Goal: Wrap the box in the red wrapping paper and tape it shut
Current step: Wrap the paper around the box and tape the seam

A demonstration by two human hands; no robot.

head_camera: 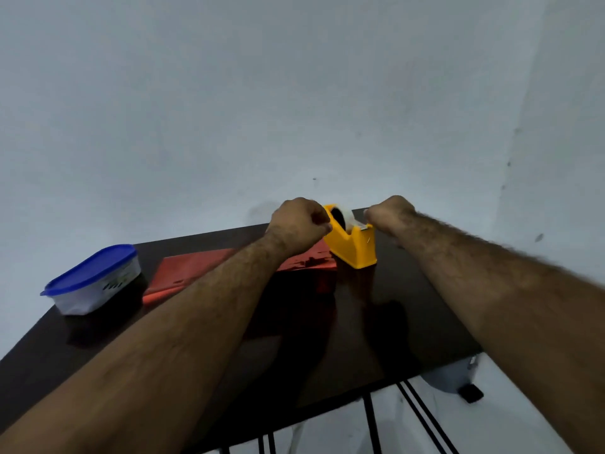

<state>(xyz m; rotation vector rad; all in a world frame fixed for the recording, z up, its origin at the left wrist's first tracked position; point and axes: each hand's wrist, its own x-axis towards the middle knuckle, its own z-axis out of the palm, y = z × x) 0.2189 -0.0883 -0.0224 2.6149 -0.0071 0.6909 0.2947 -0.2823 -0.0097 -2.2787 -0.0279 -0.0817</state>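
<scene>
**Now both hands are at the tape holder, and the red paper waits behind the left arm**

Near the middle of the frame stands the yellow tape holder (353,245) on the dark table (409,322). The left hand (299,224) is curled against its left side, at the roll of clear tape (343,215); it seems to steady the holder, but I cannot tell how the fingers lie, because they are hidden behind the knuckles. The right hand (389,213) is at the cutting edge with the fingers drawn together, and I judge that it pinches the free end of the tape, though the strip itself is too small to see well.

The red wrapping paper (183,273) lies just left of the holder, partly covered by the left forearm. It looks folded around something flat, probably the box, but the box itself does not show.

My judgement on handling: the tape is thin, light and sticky, so it should be held only at the very end and pulled straight against the blade. The holder looks like light plastic and could slide, so pressing it down is wise. The paper is thin and creases or tears easily; hold it at the folded edges with flat fingers.

At the left of the frame rests a white tub with a blue lid (93,280).
</scene>
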